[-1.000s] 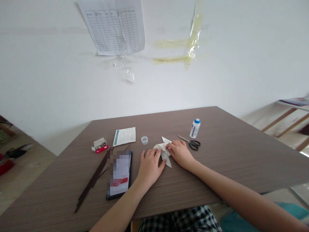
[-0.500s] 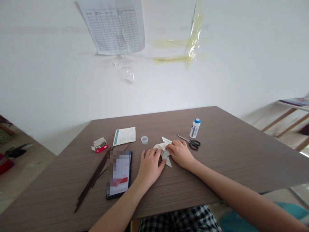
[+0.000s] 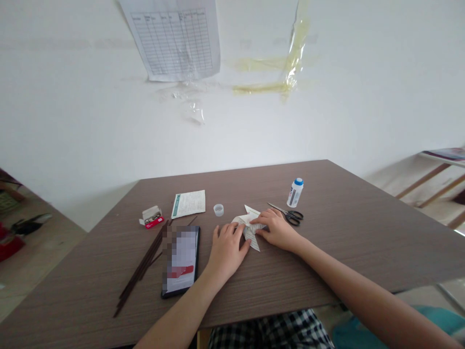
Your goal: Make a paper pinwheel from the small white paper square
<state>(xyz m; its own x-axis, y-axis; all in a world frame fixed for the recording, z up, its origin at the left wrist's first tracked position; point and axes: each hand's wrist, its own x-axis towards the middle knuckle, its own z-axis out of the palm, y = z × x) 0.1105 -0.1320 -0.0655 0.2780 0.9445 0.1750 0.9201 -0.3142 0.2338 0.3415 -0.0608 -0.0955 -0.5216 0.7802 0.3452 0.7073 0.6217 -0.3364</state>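
Observation:
A folded paper pinwheel (image 3: 252, 233) with printed text and pointed tips lies on the table between my hands. My left hand (image 3: 228, 246) rests palm down at its left side, fingers spread, with the fingertips and thumb touching the paper. At the right side, my right hand (image 3: 278, 229) has its thumb and index finger closed on a flap of the paper. My fingers cover parts of the folds. Just behind my right hand lie black-handled scissors (image 3: 293, 217), partly hidden by it.
Beyond the scissors stands a white glue bottle (image 3: 295, 193) with a blue cap. A small translucent cap (image 3: 218, 210), a printed packet (image 3: 188, 204) and a red-white box (image 3: 152, 217) of small metal pieces sit farther back. Dark sticks (image 3: 141, 271) lie beside a phone (image 3: 181, 261) at the left.
My right hand has shifted slightly right, its thumb now showing against the paper flap. My left hand stays on the paper. The whole view has shifted very slightly.

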